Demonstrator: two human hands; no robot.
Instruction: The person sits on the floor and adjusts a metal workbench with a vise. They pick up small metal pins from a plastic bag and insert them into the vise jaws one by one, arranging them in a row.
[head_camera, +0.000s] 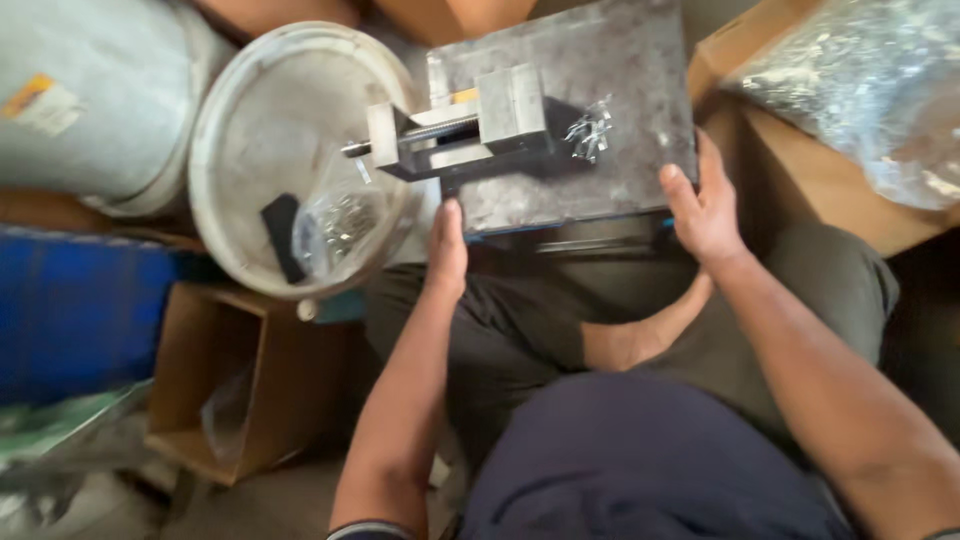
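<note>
The left hand (446, 248) lies flat with its fingers straight and together, pressed against the near edge of a grey metal plate (600, 60); it grips nothing. The right hand (705, 205) is open too, palm on the plate's near right corner with the thumb lifted along the edge and the fingers spread over the side, so it steadies the plate rather than clenching it.

The plate is a thick, dull, scuffed slab resting across the person's lap, with a blue strip showing under its near edge. On the plate, toward its left side, stands a small grey machine vise (460, 130): blocky steel jaws, a threaded screw running out past the plate's left edge, and a pale square end block on that screw. Just right of the vise, on the plate, lies a little heap of shiny metal parts (590, 130), too small to tell apart.

Left of the plate sits a white plastic bucket lid (270, 110), round and dusty, carrying a clear bag of small metal pieces (340, 225) and a black flat piece (282, 235) beside the bag. Right of the plate, an open cardboard box (800, 180) holds a large clear bag of silvery parts (860, 80). Below the lid, nearer the person, stands another open cardboard box (250, 380).
</note>
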